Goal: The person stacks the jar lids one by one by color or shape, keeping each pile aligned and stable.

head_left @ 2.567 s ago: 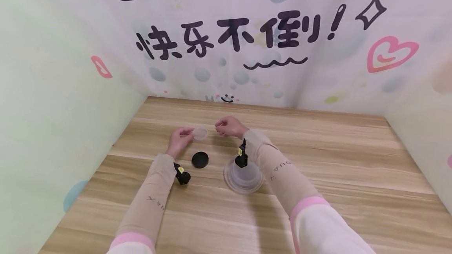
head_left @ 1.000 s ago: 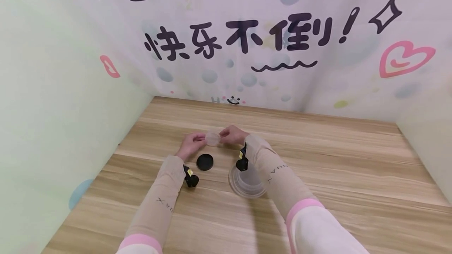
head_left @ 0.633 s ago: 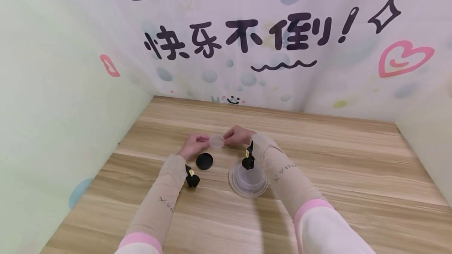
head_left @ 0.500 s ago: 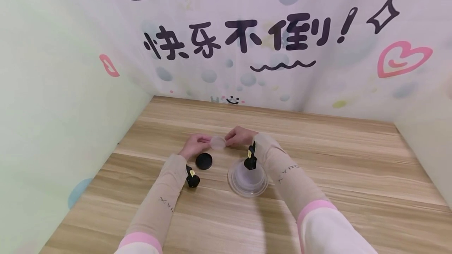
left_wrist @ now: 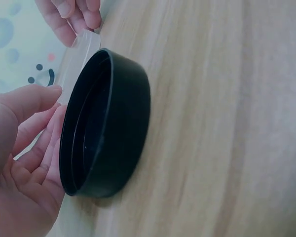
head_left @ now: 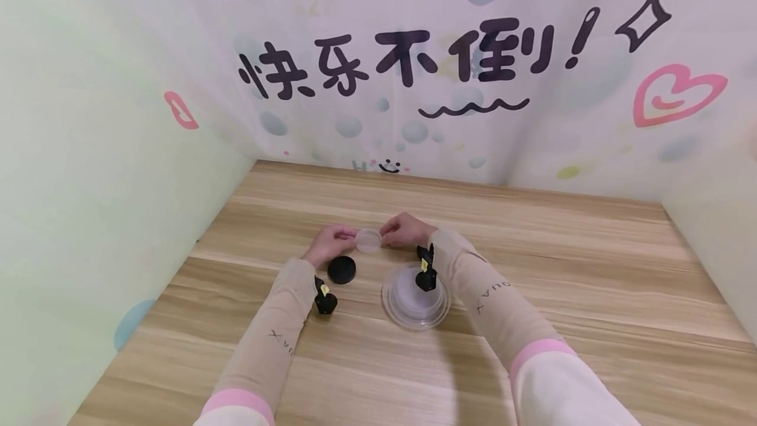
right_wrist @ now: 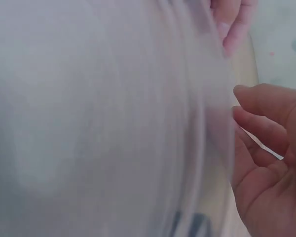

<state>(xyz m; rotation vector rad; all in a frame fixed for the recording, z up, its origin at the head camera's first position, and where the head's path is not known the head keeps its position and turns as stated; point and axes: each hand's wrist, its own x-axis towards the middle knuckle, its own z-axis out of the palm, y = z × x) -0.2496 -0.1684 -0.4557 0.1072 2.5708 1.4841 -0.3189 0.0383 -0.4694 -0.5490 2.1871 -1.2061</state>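
Note:
A small round clear plastic lid (head_left: 368,240) lies between my two hands on the wooden table (head_left: 532,268). Thumb and fingers of my left hand (head_left: 331,244) pinch its left edge, while my right hand (head_left: 408,230) pinches the opposite edge. In the left wrist view, the clear lid (left_wrist: 86,52) shows as a thin, raised-rimmed disc, partly hidden by a black round lid (left_wrist: 123,128). That black lid rests hollow side up, just in front of my left hand. A stack of larger clear round lids (head_left: 408,317) fills much of the right wrist view.
Behind the table hangs a white printed cloth (head_left: 390,97) with dark lettering; a pale wall (head_left: 106,169) stands on the left. Black wrist cameras (head_left: 326,303) sit on both sleeves, the right one above the stack of larger lids.
My left hand has brought the small clear lid to the right, and my right hand has taken its other edge. Both hands have since shifted slightly right and nearer. The black lid stays on the table.

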